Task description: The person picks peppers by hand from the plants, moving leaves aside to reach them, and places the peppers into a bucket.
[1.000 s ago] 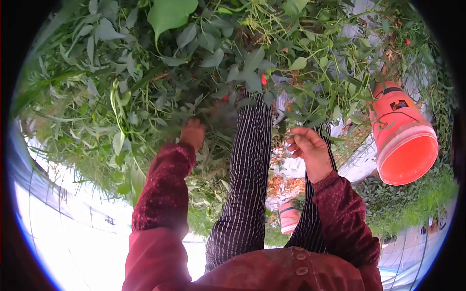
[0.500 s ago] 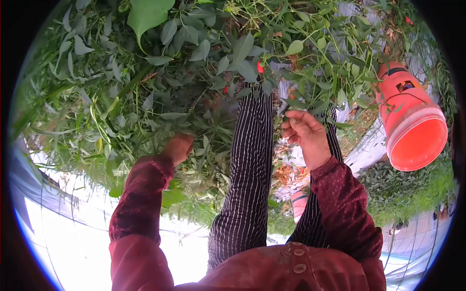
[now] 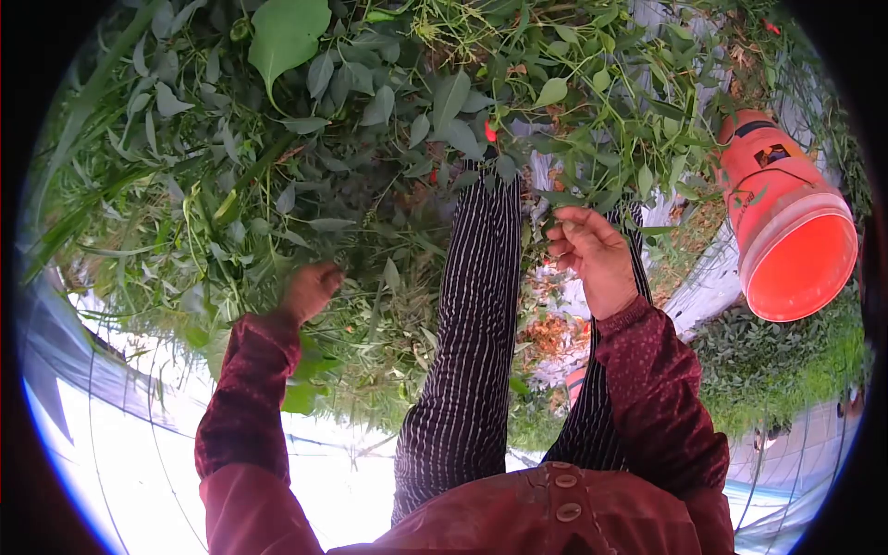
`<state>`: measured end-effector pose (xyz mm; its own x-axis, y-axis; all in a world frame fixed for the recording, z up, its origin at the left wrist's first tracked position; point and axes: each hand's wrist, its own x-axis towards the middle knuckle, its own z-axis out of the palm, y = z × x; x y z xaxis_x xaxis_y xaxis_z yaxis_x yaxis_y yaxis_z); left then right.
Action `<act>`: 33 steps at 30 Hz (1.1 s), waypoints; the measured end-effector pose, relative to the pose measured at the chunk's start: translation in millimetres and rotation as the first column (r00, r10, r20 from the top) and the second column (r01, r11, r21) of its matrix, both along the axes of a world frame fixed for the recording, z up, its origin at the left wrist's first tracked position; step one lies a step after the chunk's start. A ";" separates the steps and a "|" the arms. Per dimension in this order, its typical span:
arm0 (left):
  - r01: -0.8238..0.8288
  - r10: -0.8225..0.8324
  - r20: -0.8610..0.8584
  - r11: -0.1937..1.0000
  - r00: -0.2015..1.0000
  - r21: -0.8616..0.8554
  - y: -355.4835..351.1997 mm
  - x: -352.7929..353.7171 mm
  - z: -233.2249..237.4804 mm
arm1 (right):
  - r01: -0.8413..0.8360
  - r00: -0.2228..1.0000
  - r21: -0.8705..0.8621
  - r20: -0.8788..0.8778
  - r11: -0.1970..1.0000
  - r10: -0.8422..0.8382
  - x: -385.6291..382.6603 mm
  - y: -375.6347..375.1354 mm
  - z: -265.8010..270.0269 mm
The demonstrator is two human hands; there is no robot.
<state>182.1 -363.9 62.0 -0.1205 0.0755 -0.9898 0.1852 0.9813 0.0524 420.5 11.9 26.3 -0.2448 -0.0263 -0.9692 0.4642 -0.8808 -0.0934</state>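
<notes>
My left hand (image 3: pixel 313 289) is closed, its fingers curled among the green leaves and long grass at the left. What it grips, if anything, is hidden. Above my right knee, my right hand (image 3: pixel 592 259) has its thumb and fingertips pinched together beside the leafy plants (image 3: pixel 592 157). Whatever sits in the pinch is too small to make out. A red chili pepper (image 3: pixel 490 131) hangs among the leaves above, between the two hands.
An orange-red bucket (image 3: pixel 772 194) lies tilted at the right, its mouth facing me. Part of a second reddish container (image 3: pixel 575 381) shows beside my striped trouser leg (image 3: pixel 476 305). Pale ground sheeting (image 3: pixel 698 277) runs below the bucket. Another red spot (image 3: pixel 771 28) shows at top right.
My left hand has moved left and slightly back toward me. My right hand has shifted a little to the right, still pinched. The dark green bit at its fingertips is less distinct now.
</notes>
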 end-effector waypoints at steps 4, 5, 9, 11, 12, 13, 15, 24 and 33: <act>-0.071 0.070 -0.155 0.997 0.985 -0.001 -16.8 -12.4 -15.2 | 0.055 0.998 -0.026 -0.017 0.998 -0.055 -1.6 1.5 4.7; -0.032 0.022 -0.147 0.998 0.989 -0.062 -19.2 -15.7 -17.6 | 0.085 0.996 -0.046 -0.034 0.995 -0.086 -2.8 0.5 5.7; 0.192 -0.129 -0.279 0.958 0.951 0.211 -18.4 -42.6 -14.0 | 0.088 0.991 -0.107 -0.093 0.990 -0.098 -14.0 -9.0 16.2; -0.630 0.552 -0.306 0.705 0.776 -0.326 43.2 -78.5 17.0 | 0.099 0.986 -0.135 -0.119 0.986 -0.115 -20.3 -17.5 16.2; -0.631 0.546 -0.319 0.701 0.775 -0.333 41.6 -69.5 19.3 | 0.105 0.981 -0.165 -0.143 0.981 -0.129 -24.8 -25.0 18.2; -0.689 0.651 -0.226 0.679 0.725 -0.255 44.1 -52.1 13.2 | 0.092 0.973 -0.188 -0.190 0.978 -0.128 -29.5 -32.8 16.7; -0.681 0.681 -0.016 0.730 0.732 -0.049 105.2 -5.6 11.9 | 0.049 0.982 -0.156 -0.172 0.986 -0.076 -43.5 -49.3 19.8; -0.527 0.558 0.123 0.656 0.821 0.540 254.1 108.1 22.9 | 0.265 0.955 -0.183 -0.086 0.947 -0.284 -42.0 -49.6 7.3; 0.085 0.066 -0.459 0.950 0.886 0.299 149.1 94.5 -26.4 | 0.000 0.980 -0.190 -0.197 0.982 -0.038 -39.2 -30.1 17.4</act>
<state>276.7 -214.8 35.6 -0.5514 0.3649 -0.7502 0.2709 0.9288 0.2527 381.3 -18.2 43.8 -0.4338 -0.1969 -0.8792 0.4364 -0.8996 -0.0138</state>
